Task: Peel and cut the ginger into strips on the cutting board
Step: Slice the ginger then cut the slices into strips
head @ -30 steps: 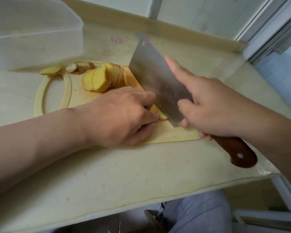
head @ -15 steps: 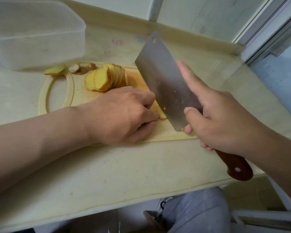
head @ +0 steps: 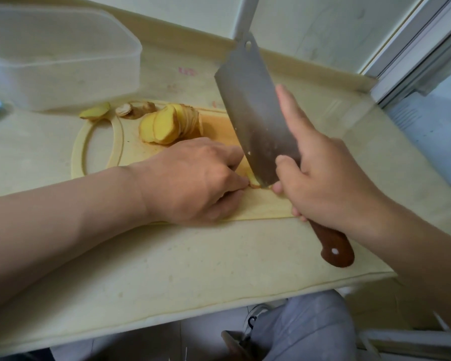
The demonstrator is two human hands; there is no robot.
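Left hand (head: pixel 193 181) sits knuckles-up on the cutting board (head: pixel 266 207), fingers curled, pinning a small ginger piece (head: pixel 254 182) at its fingertips. My right hand (head: pixel 328 178) grips the cleaver (head: pixel 255 113) by its brown handle, forefinger straight along the blade, whose heel meets that piece while the tip tilts up. Farther back on the board I see a fanned stack of ginger slices (head: pixel 167 125) and a knobby offcut (head: pixel 134 109). A translucent tub (head: pixel 63 61) stands on the counter (head: pixel 193 269) behind.

1 head-worn camera looks down, close over the cutting board (head: pixel 266 204).
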